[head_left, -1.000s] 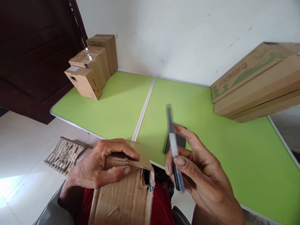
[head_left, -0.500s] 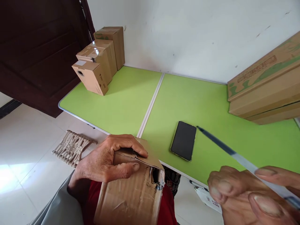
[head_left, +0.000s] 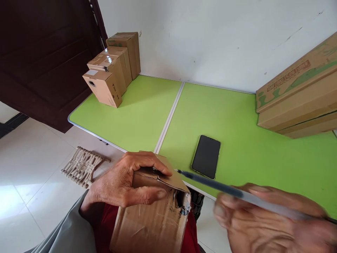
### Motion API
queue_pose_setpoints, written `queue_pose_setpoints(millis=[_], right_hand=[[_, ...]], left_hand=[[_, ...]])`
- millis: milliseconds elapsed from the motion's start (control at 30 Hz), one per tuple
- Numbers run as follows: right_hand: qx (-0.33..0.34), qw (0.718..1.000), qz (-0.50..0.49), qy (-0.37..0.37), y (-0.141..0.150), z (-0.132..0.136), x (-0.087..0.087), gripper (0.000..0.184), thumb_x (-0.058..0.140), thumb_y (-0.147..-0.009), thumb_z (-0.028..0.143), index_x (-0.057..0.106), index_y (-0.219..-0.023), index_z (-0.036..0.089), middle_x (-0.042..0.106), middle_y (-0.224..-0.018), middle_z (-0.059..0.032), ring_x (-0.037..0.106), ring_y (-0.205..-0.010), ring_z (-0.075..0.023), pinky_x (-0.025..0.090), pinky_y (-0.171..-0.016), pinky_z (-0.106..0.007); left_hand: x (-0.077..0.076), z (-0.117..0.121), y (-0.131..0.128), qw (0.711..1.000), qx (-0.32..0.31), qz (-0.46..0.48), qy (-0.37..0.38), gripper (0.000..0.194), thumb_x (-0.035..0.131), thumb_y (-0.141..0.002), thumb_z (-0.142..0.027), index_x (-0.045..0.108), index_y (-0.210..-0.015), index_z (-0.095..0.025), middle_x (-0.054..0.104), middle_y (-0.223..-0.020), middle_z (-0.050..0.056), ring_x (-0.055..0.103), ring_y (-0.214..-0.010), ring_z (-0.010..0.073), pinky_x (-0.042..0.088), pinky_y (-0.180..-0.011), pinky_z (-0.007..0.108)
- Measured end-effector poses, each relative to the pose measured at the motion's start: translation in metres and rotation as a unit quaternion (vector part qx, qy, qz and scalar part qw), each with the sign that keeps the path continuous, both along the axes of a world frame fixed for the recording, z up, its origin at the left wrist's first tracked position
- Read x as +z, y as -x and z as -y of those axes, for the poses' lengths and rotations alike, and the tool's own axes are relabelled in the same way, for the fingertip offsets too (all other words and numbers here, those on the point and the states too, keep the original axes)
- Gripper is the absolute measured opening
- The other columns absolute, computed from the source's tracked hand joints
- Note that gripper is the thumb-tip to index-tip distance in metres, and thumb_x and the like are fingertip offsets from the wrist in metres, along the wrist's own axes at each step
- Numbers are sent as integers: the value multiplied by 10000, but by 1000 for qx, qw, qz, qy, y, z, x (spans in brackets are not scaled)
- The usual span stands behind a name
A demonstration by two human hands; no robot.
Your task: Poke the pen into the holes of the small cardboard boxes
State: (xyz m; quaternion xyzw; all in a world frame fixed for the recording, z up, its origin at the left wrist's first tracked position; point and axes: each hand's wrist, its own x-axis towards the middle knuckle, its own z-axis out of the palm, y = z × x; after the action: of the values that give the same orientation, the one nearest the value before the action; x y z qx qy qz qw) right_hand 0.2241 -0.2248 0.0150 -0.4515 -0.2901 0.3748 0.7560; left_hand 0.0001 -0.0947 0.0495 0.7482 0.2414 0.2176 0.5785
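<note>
My left hand (head_left: 131,182) grips the near cardboard box (head_left: 150,225) by its upper edge, thumb on the front face and fingers over the top flap. The box rests over my lap and has a torn, dark-edged hole at its upper right corner. Held in my right hand (head_left: 271,218) is a slim pen (head_left: 237,193) with a dark front part and a pale, translucent barrel. Its tip points left, close to the box's top flap; whether it touches cannot be told. Motion blurs my right hand somewhat. A black phone (head_left: 206,156) lies on the green table behind the pen.
Several cardboard boxes (head_left: 105,88) stand in a row at the table's left end. Large cartons (head_left: 297,95) are stacked at the right. A white seam (head_left: 170,116) divides the green table (head_left: 226,112). On the floor at left stands a woven stool (head_left: 81,167).
My right hand has swung the pen left and down, bringing its tip from beside the phone to near the box's flap. The box and left hand have shifted slightly right.
</note>
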Motion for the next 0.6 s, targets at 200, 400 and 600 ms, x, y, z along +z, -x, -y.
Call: queue_pose_setpoints(millis=[200,400,600], right_hand=[[12,1000,-18,-1,23,-19,6,144,820,-983,342,877,-884,255,700,-847,-26,670,-588,-137,559,-473,-271],[32,999,39,-8,18,-16,-7,102,809,-1007,333,875,-943,289,716,-915,-25,636,-624,-126,528,-488,-261],[50,990,129,19,17,-11,-7,72,810,-1011,343,876,-1018,314,729,-932,-51,623,-712,-171,499,-559,-293]], left_hand=[[2,4,-3,999,6,19,28,437,889,-936,-400,792,-1302,-183,831,-1174,92,785,-1080,232,594,-1003,311],[6,6,-8,1000,-8,11,17,235,684,-1090,-289,859,-1173,-157,849,-1150,135,785,-1046,228,596,-914,306],[4,7,-8,1000,6,10,7,232,712,-1070,-318,850,-1157,-153,853,-1112,131,779,-993,228,602,-885,318]])
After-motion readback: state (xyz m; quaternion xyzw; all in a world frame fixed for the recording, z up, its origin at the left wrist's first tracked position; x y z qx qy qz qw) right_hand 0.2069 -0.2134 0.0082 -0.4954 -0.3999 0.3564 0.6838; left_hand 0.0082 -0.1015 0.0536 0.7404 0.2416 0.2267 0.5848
